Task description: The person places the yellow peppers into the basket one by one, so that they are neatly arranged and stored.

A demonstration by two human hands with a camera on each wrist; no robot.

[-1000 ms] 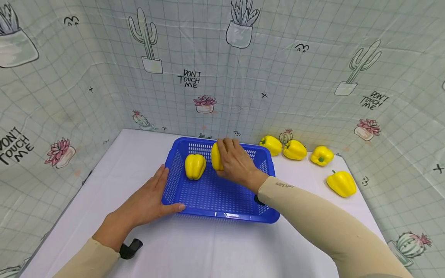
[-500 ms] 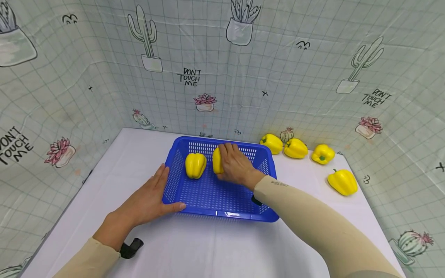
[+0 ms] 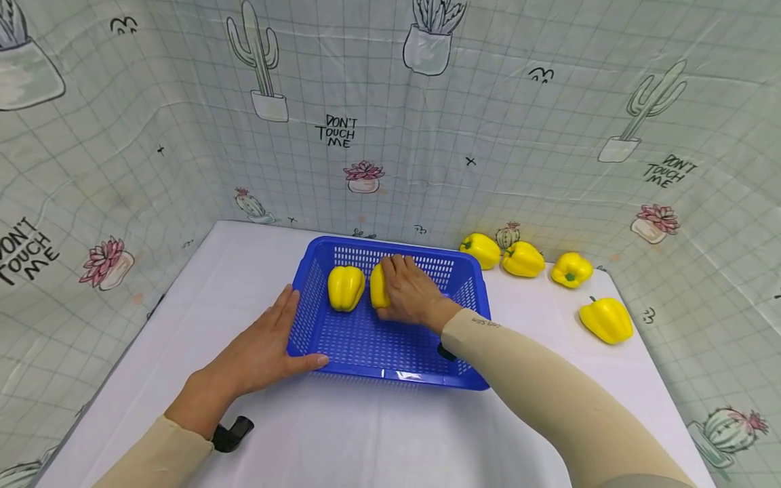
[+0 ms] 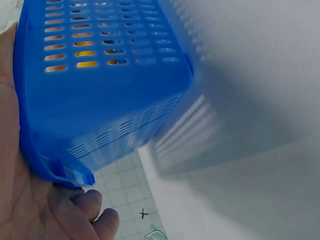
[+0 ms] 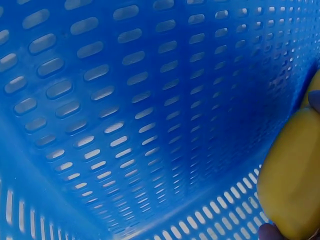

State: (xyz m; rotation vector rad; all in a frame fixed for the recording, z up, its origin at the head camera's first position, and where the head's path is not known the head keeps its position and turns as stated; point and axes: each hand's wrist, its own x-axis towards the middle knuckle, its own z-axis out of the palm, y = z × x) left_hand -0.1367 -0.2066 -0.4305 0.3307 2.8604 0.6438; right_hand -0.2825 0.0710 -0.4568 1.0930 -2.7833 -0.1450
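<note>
My right hand [image 3: 411, 291] is inside the blue plastic basket [image 3: 390, 378] and grips a yellow bell pepper [image 3: 379, 286]. The fingers cover much of that pepper, and in the right wrist view the bell pepper [image 5: 292, 175] sits low near the basket floor. Just left of it in the basket stands another yellow bell pepper [image 3: 346, 289]; a narrow gap separates the two. My left hand [image 3: 259, 349] rests against the basket's left rim, fingers straight and thumb on the front rim. Up close, the left palm [image 4: 30, 200] lies along the rim corner.
To the right of the basket, several yellow bell peppers [image 3: 523, 259] lie on the white table [image 3: 390, 434] along its back and right side. A curtain [image 3: 390, 122] printed with cacti walls in the table at the back and both sides.
My right hand has lowered slightly into the basket with the bell pepper, which now sits nearer the floor. The left hand stays on the rim.
</note>
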